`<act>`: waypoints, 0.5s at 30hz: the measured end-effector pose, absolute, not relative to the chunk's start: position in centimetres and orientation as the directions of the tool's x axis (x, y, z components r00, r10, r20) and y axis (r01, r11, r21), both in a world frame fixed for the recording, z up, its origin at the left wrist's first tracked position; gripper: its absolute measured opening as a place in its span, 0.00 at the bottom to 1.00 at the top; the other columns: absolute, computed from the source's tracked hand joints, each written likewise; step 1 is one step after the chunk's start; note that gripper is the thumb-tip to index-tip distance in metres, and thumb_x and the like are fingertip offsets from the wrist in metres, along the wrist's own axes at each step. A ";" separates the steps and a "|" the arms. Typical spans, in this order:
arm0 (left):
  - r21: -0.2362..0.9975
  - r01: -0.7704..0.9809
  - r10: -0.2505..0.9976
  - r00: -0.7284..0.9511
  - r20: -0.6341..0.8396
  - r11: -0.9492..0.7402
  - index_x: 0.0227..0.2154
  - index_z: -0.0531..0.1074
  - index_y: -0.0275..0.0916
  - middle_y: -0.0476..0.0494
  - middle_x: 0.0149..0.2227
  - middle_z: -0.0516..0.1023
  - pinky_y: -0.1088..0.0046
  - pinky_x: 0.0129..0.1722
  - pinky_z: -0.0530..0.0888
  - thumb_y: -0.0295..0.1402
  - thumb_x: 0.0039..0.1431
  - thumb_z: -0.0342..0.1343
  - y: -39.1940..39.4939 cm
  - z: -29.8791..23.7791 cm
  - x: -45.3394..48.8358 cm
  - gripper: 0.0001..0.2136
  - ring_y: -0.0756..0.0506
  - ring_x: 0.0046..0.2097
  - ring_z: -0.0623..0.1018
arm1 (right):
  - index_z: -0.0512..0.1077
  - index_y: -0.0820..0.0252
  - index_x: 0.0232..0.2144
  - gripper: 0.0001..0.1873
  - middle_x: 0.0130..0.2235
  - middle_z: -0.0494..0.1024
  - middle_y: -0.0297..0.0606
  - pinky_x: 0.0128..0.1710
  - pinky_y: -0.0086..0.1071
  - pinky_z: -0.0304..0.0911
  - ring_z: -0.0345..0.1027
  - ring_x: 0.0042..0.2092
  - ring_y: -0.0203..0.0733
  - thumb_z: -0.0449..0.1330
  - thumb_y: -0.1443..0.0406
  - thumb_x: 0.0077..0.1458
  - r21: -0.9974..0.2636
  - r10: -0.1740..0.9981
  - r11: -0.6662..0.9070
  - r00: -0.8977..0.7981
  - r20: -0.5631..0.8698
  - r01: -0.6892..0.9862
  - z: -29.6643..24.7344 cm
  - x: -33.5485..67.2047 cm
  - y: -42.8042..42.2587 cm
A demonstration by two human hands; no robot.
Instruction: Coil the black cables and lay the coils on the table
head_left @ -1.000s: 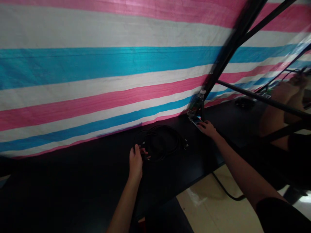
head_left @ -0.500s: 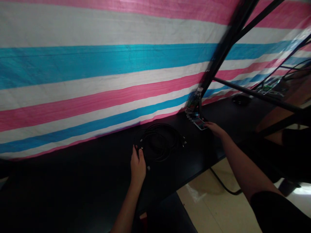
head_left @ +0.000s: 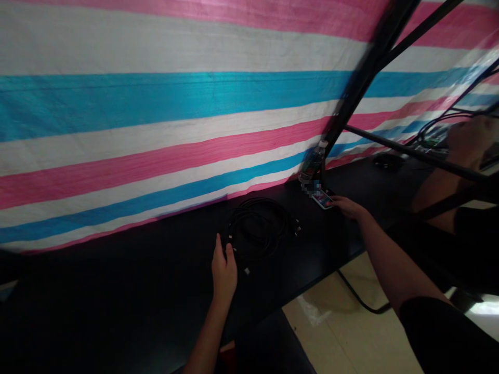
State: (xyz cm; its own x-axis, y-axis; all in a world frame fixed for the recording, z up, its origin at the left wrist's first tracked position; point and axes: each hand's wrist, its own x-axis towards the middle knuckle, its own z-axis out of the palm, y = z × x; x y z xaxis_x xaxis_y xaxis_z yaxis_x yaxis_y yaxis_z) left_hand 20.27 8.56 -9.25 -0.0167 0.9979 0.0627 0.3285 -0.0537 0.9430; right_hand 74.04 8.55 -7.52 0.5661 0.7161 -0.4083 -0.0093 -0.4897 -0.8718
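Observation:
My left hand (head_left: pixel 225 270) rests at the left edge of a coiled black cable (head_left: pixel 268 244) on the black tabletop (head_left: pixel 148 296). Its thumb and fingers are apart, and I see nothing gripped between them. Small light-coloured cable plugs lie by the fingertips and at the coil's right side. Farther right, my right hand (head_left: pixel 348 206) has its fingers closed on the near right edge of a phone (head_left: pixel 323 199) with a lit screen. Just behind the phone, a clear plastic bottle (head_left: pixel 313 162) leans near a dark metal post.
A striped pink, white and blue sheet (head_left: pixel 156 104) hangs behind the table. Dark metal frame bars (head_left: pixel 362 78) cross the right side. Beyond them are another person's arm (head_left: pixel 440 189) and another dark coil (head_left: pixel 388 161). Pale floor tiles (head_left: pixel 335 322) show below.
My left hand has shifted slightly right, and the plugs by its fingers lie a little differently. My right hand stays at the phone. The other person's hand has come up at the far right.

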 end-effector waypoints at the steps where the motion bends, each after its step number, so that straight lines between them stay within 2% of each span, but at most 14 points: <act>1: 0.944 0.326 0.997 -0.023 0.068 -0.057 0.69 0.58 0.36 0.32 0.69 0.63 0.52 0.69 0.60 0.44 0.71 0.46 8.5 -9.2 20.2 0.28 0.37 0.70 0.62 | 0.79 0.64 0.44 0.19 0.36 0.85 0.43 0.44 0.37 0.75 0.80 0.35 0.44 0.67 0.75 0.47 -0.868 0.716 -0.497 0.558 -0.419 -0.014 -7.4 74.1 8.6; 11: 0.934 0.346 0.993 -0.046 0.109 -0.087 0.68 0.58 0.38 0.33 0.69 0.63 0.55 0.69 0.61 0.43 0.71 0.46 8.1 -8.7 20.4 0.27 0.38 0.69 0.63 | 0.79 0.63 0.41 0.12 0.37 0.85 0.44 0.47 0.40 0.75 0.81 0.38 0.46 0.65 0.74 0.52 -0.834 0.725 -0.551 0.476 -0.498 -0.034 -6.2 73.6 8.5; 15: 0.868 0.435 0.965 0.004 0.261 -0.237 0.66 0.60 0.37 0.30 0.69 0.61 0.51 0.69 0.59 0.41 0.71 0.46 7.6 -8.7 20.8 0.25 0.37 0.71 0.59 | 0.79 0.66 0.42 0.12 0.37 0.85 0.48 0.45 0.41 0.75 0.80 0.37 0.48 0.64 0.74 0.53 -0.841 0.729 -0.542 0.490 -0.478 -0.014 -5.7 72.7 8.5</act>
